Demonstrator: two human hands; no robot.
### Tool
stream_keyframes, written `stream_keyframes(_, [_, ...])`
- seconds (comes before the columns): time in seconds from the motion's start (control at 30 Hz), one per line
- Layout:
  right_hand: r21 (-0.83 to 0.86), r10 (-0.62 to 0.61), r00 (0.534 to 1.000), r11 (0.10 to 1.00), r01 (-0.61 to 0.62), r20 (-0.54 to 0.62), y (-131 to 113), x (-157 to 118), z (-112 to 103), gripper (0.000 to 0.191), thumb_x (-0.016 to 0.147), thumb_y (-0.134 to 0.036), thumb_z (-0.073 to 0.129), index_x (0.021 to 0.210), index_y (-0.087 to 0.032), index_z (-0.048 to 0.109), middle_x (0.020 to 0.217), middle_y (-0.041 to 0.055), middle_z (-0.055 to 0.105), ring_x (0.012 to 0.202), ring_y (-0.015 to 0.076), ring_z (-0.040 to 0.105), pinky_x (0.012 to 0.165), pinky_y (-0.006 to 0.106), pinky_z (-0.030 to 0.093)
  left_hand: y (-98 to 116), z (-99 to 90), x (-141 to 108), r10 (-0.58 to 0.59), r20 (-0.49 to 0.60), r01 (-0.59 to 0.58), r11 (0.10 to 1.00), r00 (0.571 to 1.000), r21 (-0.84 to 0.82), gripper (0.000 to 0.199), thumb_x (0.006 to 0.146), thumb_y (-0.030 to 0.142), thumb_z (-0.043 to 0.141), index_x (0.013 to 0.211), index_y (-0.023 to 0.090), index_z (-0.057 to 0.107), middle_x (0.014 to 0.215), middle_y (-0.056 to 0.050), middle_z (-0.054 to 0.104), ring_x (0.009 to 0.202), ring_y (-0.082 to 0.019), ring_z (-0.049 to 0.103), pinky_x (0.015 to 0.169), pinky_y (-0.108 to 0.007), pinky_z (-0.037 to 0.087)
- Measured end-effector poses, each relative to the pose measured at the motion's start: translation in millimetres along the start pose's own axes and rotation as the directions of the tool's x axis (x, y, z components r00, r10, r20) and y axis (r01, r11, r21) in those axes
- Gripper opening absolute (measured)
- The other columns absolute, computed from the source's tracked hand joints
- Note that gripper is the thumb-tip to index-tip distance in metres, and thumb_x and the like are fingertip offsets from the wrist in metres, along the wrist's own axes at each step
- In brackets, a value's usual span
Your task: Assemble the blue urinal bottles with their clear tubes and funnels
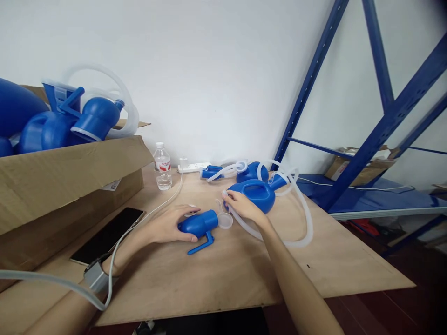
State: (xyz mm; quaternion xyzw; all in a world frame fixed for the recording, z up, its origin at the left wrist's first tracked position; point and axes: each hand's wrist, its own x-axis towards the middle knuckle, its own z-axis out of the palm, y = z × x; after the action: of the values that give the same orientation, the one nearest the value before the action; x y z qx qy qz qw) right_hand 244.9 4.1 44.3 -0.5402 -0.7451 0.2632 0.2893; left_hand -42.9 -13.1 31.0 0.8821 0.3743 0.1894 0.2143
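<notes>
My left hand [176, 224] is wrapped round the closed end of a blue plastic urinal cup [200, 224], which lies on its side on the table. The cup's wide mouth points right, and its thin handle [201, 246] sticks out toward me. A translucent round cap [225, 220] sits by the mouth. With fingers pinched, my right hand [242, 204] grips a clear hose [307, 228] near its end, and the hose loops out to the right. Just behind that hand lies a blue urinal bottle [258, 193] with a moulded handle; the hand covers its left part.
On the left, a cardboard box [77, 186] holds several blue bottles and cups. A phone [108, 235], a charging cable [153, 209] and a water bottle [163, 167] are near it. Behind are a power strip [193, 167] and another blue cup [211, 172]. A blue rack [363, 193] stands right.
</notes>
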Motion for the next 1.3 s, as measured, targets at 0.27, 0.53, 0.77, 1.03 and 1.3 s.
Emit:
stream_keyframes(0.27, [-0.669,0.088,0.981,0.72,-0.184,-0.175,0,-10,30,0.05,0.107,-0.029,0.036,0.156,-0.019,0.037,0.127,0.0194,0.066,0.106,0.03,0.071,0.086,0.036,0.053,-1,-5.4,4,-0.149,-0.09,0.122,0.959,0.985,-0.256,0.074,0.072,0.058,0.079,0.135,0.023,0.064,0.14,-0.01,0.066,0.121,-0.032,0.066,0.101,-0.041,0.055])
stream_keyframes(0.53, [-0.609,-0.01,0.996,0.792,-0.048,-0.092,5,-15,43,0.047,0.107,-0.039,0.038,0.149,-0.023,0.05,0.15,0.0194,0.044,0.125,0.0294,0.06,0.1,0.038,0.051,-34,-3.8,14,-0.494,-0.432,0.364,0.863,0.755,-0.35,0.075,0.074,0.057,0.076,0.138,0.019,0.061,0.135,-0.014,0.068,0.119,-0.034,0.066,0.103,-0.045,0.051])
stream_keyframes(0.77, [-0.576,-0.044,0.998,0.816,0.055,0.033,16,-20,49,0.059,0.102,-0.056,0.045,0.144,-0.016,0.056,0.158,0.0197,0.04,0.147,0.0362,0.034,0.116,0.053,0.035,-51,-2.0,16,-0.55,-0.51,0.46,0.834,0.661,-0.303,0.067,0.077,0.054,0.072,0.132,0.017,0.064,0.133,-0.015,0.068,0.119,-0.033,0.065,0.101,-0.041,0.051])
stream_keyframes(1.03, [-0.321,-0.301,0.954,0.904,0.281,-0.011,4,-21,46,0.057,0.104,-0.051,0.042,0.156,-0.027,0.042,0.164,0.0117,0.034,0.152,0.0264,0.031,0.122,0.046,0.031,-55,5.6,13,-0.331,-0.512,0.42,0.905,0.793,0.066,0.06,0.088,0.057,0.056,0.131,0.016,0.063,0.128,-0.016,0.066,0.117,-0.036,0.063,0.1,-0.046,0.049])
stream_keyframes(1.3, [-0.249,0.049,0.607,0.883,-0.397,-0.793,80,-14,-96,0.079,0.086,-0.062,0.061,0.149,-0.015,0.048,0.159,0.025,0.034,0.149,0.0484,0.023,0.116,0.07,0.019,-50,9.2,12,-0.187,-0.589,0.397,0.883,0.786,0.249,0.046,0.097,0.038,0.045,0.135,0.018,0.06,0.137,-0.017,0.06,0.128,-0.036,0.052,0.108,-0.053,0.042])
